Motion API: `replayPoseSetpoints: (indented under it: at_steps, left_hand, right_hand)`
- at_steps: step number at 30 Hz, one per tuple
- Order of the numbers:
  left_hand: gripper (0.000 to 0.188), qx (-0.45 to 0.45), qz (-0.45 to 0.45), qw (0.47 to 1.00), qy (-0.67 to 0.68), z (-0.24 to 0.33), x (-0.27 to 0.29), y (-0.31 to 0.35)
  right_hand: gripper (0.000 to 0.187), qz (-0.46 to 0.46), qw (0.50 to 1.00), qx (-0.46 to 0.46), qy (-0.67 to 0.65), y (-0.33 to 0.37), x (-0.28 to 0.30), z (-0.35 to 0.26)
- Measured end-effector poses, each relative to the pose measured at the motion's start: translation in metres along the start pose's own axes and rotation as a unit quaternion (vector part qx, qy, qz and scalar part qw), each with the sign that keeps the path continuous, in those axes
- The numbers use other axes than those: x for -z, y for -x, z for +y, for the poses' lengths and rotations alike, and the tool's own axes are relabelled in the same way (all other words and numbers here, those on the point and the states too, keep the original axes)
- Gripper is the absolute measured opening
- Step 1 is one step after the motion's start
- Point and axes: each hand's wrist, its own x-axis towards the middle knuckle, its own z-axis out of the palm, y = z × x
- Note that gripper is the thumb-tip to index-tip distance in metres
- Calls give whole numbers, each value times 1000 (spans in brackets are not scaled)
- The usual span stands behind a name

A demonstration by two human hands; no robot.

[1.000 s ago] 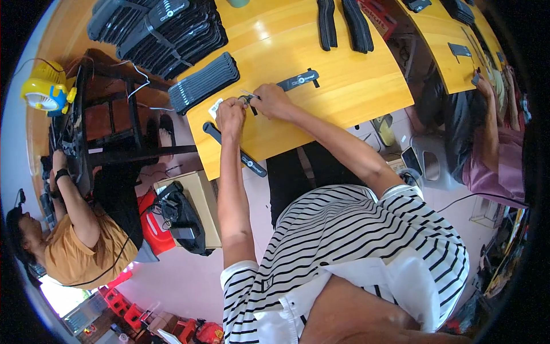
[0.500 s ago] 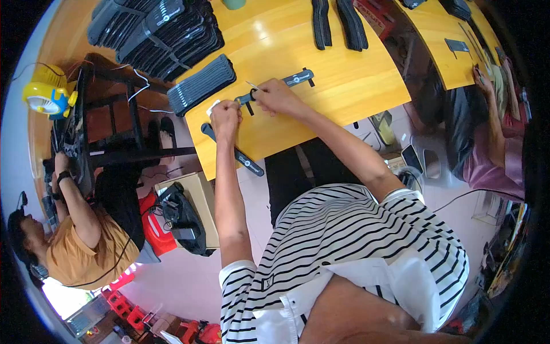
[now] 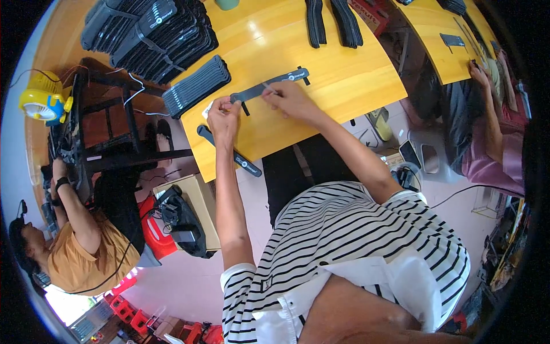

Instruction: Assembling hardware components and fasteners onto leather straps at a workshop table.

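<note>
A long dark grey strap (image 3: 269, 86) lies flat across the yellow wooden table (image 3: 344, 80). My left hand (image 3: 223, 117) pinches its left end near the table's corner. My right hand (image 3: 289, 97) rests on the strap's middle, fingers closed on a thin pale piece there. A second dark strap (image 3: 229, 152) lies along the table's near edge under my left wrist. A small white slip (image 3: 207, 109) shows beside my left hand.
A flat stack of dark straps (image 3: 196, 86) lies left of my hands, with bigger heaps (image 3: 149, 34) behind it. Two dark bundles (image 3: 332, 23) lie at the far edge. One person in orange (image 3: 80, 241) sits at the lower left, another (image 3: 492, 126) at the right.
The strap has shifted left and now lies stretched between my hands. My left hand moved left to its end, and my right hand slid along toward its middle.
</note>
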Motion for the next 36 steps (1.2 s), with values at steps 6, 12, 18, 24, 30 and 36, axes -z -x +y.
replayPoseSetpoints:
  at_steps: [6, 12, 18, 24, 30, 36]
  left_hand:
    - [27, 57, 30, 998, 17, -3, -7, -5]
    - [23, 73, 21, 996, 39, -29, -7, -16]
    - [22, 57, 0, 992, 110, -8, -8, -10]
    - [13, 79, -70, 987, 122, -18, -1, -27]
    - [8, 106, -65, 980, 154, -17, -3, -28]
    - [8, 97, -57, 981, 156, -19, -2, -25]
  right_hand:
    - [19, 111, 992, -30, 61, 16, 47, 7]
    - [17, 105, 991, -65, 53, 23, 57, 10]
    - [17, 107, 990, -60, 67, 27, 59, 13]
    - [18, 102, 991, -60, 57, 29, 61, 18]
    - [18, 102, 991, -71, 56, 30, 62, 19]
    - [18, 105, 990, -81, 56, 29, 63, 17]
